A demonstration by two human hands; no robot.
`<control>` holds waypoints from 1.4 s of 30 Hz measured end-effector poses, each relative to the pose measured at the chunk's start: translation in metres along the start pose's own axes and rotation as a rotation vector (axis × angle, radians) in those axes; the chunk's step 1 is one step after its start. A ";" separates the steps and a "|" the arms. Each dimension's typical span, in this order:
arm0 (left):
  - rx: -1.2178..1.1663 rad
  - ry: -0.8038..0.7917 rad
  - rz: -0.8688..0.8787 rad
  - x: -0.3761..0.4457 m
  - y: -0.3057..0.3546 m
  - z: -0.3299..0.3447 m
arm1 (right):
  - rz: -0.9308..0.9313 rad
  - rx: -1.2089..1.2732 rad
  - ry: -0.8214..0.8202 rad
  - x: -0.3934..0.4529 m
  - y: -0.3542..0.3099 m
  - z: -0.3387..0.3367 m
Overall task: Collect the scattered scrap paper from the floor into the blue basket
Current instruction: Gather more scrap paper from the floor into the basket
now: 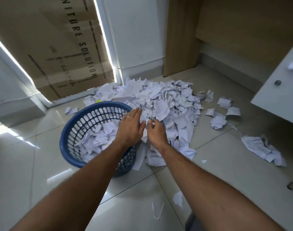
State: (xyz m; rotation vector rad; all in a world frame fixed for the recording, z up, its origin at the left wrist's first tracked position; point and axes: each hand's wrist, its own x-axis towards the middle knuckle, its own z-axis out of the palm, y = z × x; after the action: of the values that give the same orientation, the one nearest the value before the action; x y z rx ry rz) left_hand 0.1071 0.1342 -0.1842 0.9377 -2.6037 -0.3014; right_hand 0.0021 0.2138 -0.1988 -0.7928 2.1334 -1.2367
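Note:
A blue perforated basket stands on the tiled floor, partly filled with torn white paper. Right of it and behind it lies a big heap of scrap paper. My left hand, with a ring on one finger, reaches over the basket's right rim with straight fingers touching the heap's near edge. Beside it my right hand has curled fingers that pinch scraps at the heap's edge. Loose scraps lie scattered further right, and small bits lie near me.
A large cardboard box leans against the wall behind the basket. A wooden panel stands at the back. A white cabinet with a knob juts in from the right. Glossy tiles spread to the left and front.

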 end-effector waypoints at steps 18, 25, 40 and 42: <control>-0.028 -0.425 0.234 0.045 0.141 0.199 | 0.124 -0.423 0.184 0.062 0.211 -0.210; 0.011 -0.583 0.203 0.058 0.200 0.298 | 0.180 -0.704 0.353 0.116 0.330 -0.269; 0.127 -0.734 0.062 0.059 0.139 0.350 | 0.472 -0.898 0.438 0.152 0.425 -0.300; 0.131 -0.680 0.098 0.060 0.141 0.345 | 0.357 -0.955 0.507 0.146 0.423 -0.288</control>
State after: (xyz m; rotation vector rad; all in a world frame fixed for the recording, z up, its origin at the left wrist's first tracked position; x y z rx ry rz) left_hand -0.1536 0.2293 -0.4402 0.8497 -3.3103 -0.5003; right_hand -0.3908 0.4441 -0.4745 -0.4022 3.1441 -0.1692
